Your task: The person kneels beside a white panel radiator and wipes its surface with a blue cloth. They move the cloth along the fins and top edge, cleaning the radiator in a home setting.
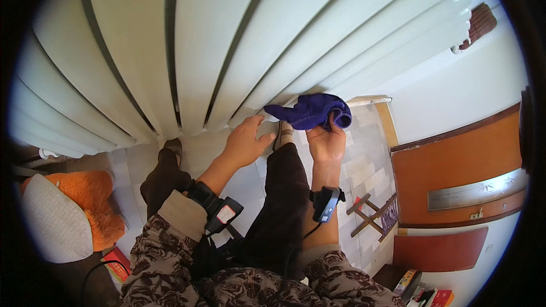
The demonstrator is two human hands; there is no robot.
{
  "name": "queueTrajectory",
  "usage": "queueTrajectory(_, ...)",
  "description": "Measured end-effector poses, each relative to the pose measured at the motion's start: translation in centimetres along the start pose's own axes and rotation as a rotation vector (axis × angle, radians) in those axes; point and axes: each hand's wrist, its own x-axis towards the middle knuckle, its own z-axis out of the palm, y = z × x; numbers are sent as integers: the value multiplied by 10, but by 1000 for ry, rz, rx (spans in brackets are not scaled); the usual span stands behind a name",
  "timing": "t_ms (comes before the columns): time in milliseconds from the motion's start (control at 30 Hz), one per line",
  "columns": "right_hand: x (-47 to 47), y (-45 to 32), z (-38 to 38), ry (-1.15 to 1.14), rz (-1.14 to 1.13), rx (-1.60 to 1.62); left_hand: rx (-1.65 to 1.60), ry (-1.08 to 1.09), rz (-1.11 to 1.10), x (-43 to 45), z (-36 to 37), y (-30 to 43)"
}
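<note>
My right hand point(326, 140) grips a purple cloth point(315, 111), its thumb against a rolled fold at the cloth's right end. The cloth lies at the lower ends of a white column radiator point(213, 51), which fills the upper part of the view. To the left of the cloth, my left hand point(249, 140) is held with thumb and fingers apart and nothing in it, just below the radiator's edge. Each forearm wears a strapped black device with a cable.
An orange fleece cover point(100, 209) and a white quilted pad point(55, 221) lie at the left. A small folding wooden stool point(373, 217) stands on the tiled floor at the right, near an orange-brown door point(452, 170). My feet are under the radiator's edge.
</note>
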Motion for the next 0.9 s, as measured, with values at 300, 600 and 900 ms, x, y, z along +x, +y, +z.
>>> queueTrajectory(300,-51,-2,-1,-80,-262,-930,-1053,-295,-407,8,19,22)
queueTrajectory(600,-63,2,-30,-284,-86,-1336,-625,-99,-277,29,62,9)
queueTrajectory(900,-63,23,-91,108,-119,-1184,-160,-365,-45,35,102,8)
